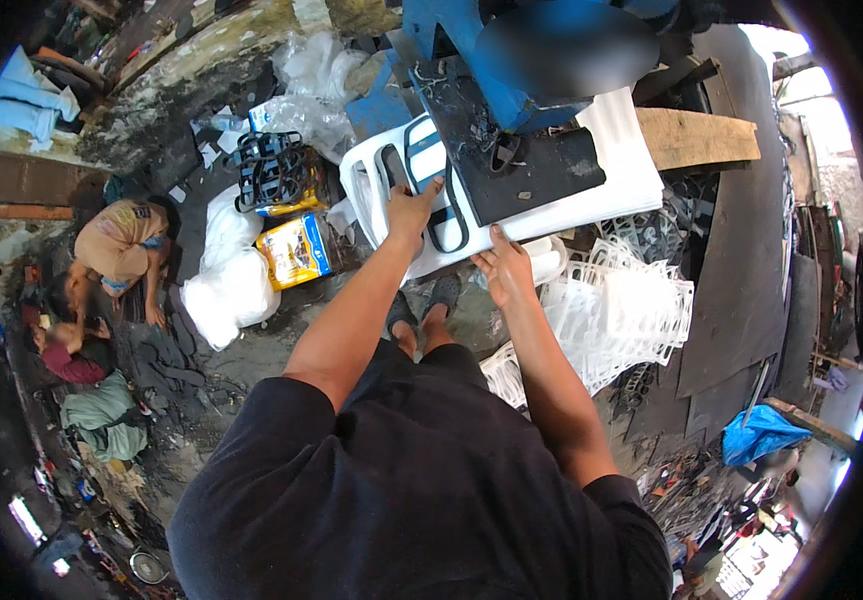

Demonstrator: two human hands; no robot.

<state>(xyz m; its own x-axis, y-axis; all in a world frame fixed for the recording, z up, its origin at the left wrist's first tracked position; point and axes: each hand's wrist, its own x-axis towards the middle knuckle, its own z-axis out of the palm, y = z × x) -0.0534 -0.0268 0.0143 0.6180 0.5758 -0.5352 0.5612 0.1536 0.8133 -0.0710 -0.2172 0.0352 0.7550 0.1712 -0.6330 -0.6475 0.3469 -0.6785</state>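
A white plastic chair (616, 150) lies in front of me as a work surface, under a blue machine (511, 60). On it lie a black rubber sheet (536, 165) and a thin black rubber loop (448, 235). My left hand (412, 210) pinches the upper part of the loop. At the chair's near edge my right hand (504, 267) rests with one fingertip at the lower corner of the black sheet, beside the loop's lower end. It grips nothing that I can see. My feet in dark sandals (421, 305) stand just below the chair.
White plastic lattice pieces (626, 315) are piled at right. A crate of black straps (276, 172), a yellow and blue packet (296, 250) and white bags (223, 285) lie at left. Two people (121, 245) sit on the floor far left. A wooden plank (701, 137) lies behind the chair.
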